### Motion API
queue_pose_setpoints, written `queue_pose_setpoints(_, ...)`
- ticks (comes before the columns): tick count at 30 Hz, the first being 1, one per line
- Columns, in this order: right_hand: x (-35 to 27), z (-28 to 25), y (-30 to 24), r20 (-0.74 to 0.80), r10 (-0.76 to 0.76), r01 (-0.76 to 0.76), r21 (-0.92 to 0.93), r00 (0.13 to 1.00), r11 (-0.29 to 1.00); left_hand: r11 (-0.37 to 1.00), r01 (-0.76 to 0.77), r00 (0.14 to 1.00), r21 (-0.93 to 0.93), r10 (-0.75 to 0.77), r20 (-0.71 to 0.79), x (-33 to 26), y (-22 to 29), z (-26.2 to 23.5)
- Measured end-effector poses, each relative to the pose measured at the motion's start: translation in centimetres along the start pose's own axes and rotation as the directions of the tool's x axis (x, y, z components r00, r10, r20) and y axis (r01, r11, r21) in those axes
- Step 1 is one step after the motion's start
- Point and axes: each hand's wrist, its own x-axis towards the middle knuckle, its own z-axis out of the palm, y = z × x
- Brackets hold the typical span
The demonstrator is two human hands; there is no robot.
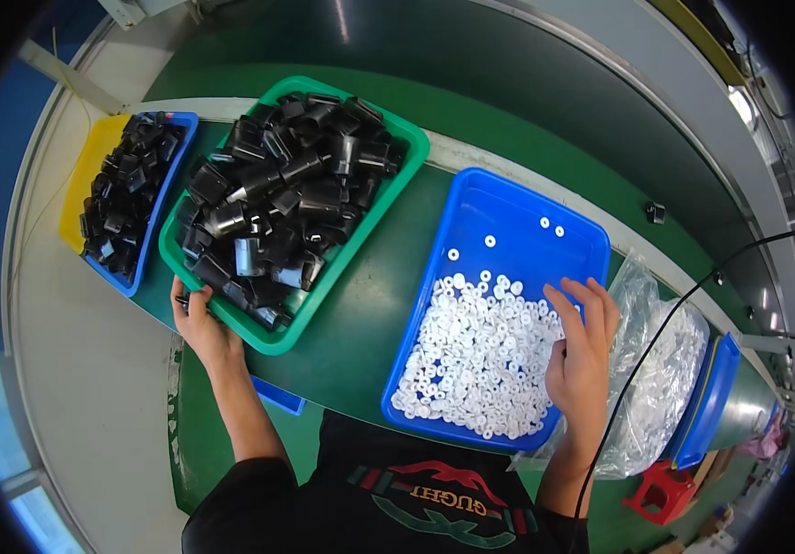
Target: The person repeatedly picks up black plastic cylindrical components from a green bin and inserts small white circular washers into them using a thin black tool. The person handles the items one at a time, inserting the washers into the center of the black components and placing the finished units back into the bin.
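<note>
My right hand sits in the blue tray near right, fingers spread and curled over the white rings; I can't tell if any ring is pinched. The rings are heaped at the tray's near end, probably because that's within easy reach, with a few strays far. My left hand is at the near-left corner of the green tray, fingertips on its rim and on the black parts there, likely steadying the tray or picking. It's piled high. Far left: a smaller blue bin of black pieces, yellow tray under it. Right of the ring tray: a clear crumpled bag, looks like more rings inside, no label readable. Beyond it another blue tray on edge, red block near. All on the green belt.
</note>
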Motion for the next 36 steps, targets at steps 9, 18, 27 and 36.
queue_pose_setpoints(9,0.5,0.1,-0.6,-0.051,-0.029,0.029,-0.007,0.998,1.0,0.998,-0.012,1.0,-0.061,0.013,0.019,-0.2,1.2,0.4)
queue_pose_setpoints(18,-0.3,-0.6,1.5,-0.166,0.027,-0.009,0.11,0.986,0.994,0.988,0.066,0.942,-0.141,-0.015,0.336,0.7,2.5,5.2)
queue_pose_setpoints(27,-2.4,0.0,5.8,-0.178,0.506,-0.138,0.84,0.844,0.525,0.975,0.217,0.717,0.042,-0.188,0.671,-1.0,0.6,15.9)
queue_pose_setpoints(36,-5.8,-0.8,7.6,0.032,0.694,-0.256,0.941,0.719,0.222,0.945,0.129,0.517,0.3,-0.322,0.793,-2.1,-2.9,23.1)
